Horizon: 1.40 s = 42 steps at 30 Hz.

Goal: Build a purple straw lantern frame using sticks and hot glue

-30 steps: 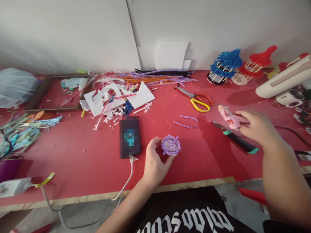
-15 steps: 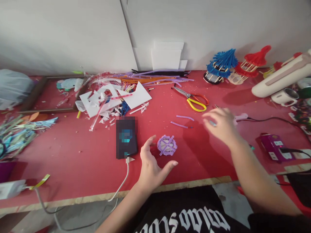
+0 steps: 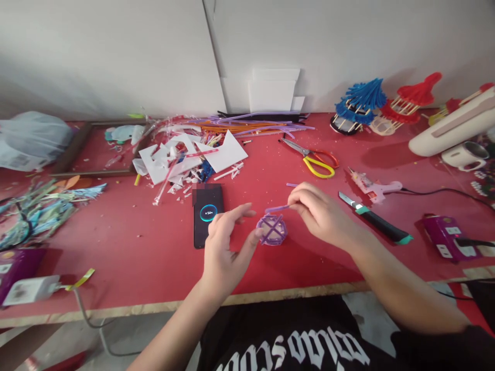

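A small round purple straw piece [image 3: 273, 230] with crossed straws on top lies on the red table [image 3: 135, 257]. My left hand [image 3: 224, 247] touches its left edge with the thumb, fingers spread. My right hand [image 3: 319, 214] pinches a short purple straw segment [image 3: 276, 209] just above the round piece. A second short purple segment [image 3: 292, 185] lies behind my right hand.
A phone [image 3: 208, 215] on a charging cable lies left of the round piece. Scissors [image 3: 315, 161], a pink glue gun [image 3: 373, 186] and a craft knife [image 3: 377, 224] lie to the right. White scraps [image 3: 185, 154], long straws [image 3: 251, 123] and straw lanterns [image 3: 359, 105] sit farther back.
My right hand left the glue gun on the table, moved left, and picked up a short purple straw segment. My left hand let go of the round piece, then touched its edge again.
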{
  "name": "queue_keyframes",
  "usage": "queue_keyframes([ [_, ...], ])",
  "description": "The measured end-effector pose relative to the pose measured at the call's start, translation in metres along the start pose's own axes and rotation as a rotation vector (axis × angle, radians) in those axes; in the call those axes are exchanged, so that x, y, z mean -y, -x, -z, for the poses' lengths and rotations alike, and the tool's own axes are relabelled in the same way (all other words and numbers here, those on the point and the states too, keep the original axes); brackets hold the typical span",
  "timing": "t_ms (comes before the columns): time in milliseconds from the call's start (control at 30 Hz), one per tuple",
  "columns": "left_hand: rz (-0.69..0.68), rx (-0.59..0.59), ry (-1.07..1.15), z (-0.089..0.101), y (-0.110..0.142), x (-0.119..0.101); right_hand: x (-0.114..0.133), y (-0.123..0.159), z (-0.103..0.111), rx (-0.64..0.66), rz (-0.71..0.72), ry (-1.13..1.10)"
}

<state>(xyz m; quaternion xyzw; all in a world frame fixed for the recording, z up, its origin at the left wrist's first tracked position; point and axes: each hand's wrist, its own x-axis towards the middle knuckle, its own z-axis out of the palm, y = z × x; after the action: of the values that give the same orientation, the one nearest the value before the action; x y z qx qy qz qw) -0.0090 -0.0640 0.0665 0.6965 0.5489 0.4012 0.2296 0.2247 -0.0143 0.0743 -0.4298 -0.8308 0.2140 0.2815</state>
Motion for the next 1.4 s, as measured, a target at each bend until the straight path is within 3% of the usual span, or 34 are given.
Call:
queue_keyframes([
  [167, -0.091, 0.033, 0.020, 0.000, -0.004, -0.008, 0.027, 0.005, 0.005, 0.075, 0.065, -0.185],
  [367, -0.093, 0.094, 0.026, 0.003, -0.005, -0.011, 0.020, 0.013, 0.000, 0.094, 0.032, -0.248],
  [500, -0.018, 0.112, 0.010, 0.005, -0.004, -0.009, 0.017, 0.016, -0.003, 0.091, -0.022, -0.276],
  [767, 0.077, 0.153, 0.027, 0.005, -0.004, -0.001, 0.011, 0.024, -0.008, -0.045, -0.040, -0.284],
  [1000, 0.153, 0.204, 0.005, 0.004, -0.008, 0.005, 0.013, 0.024, -0.016, -0.043, -0.299, -0.382],
  [1233, 0.225, 0.285, -0.014, 0.003, -0.006, 0.009, 0.018, 0.029, -0.025, -0.113, -0.555, -0.653],
  [1400, 0.269, 0.323, -0.007, 0.002, -0.008, 0.008, 0.017, 0.026, -0.025, -0.067, -0.695, -0.737],
])
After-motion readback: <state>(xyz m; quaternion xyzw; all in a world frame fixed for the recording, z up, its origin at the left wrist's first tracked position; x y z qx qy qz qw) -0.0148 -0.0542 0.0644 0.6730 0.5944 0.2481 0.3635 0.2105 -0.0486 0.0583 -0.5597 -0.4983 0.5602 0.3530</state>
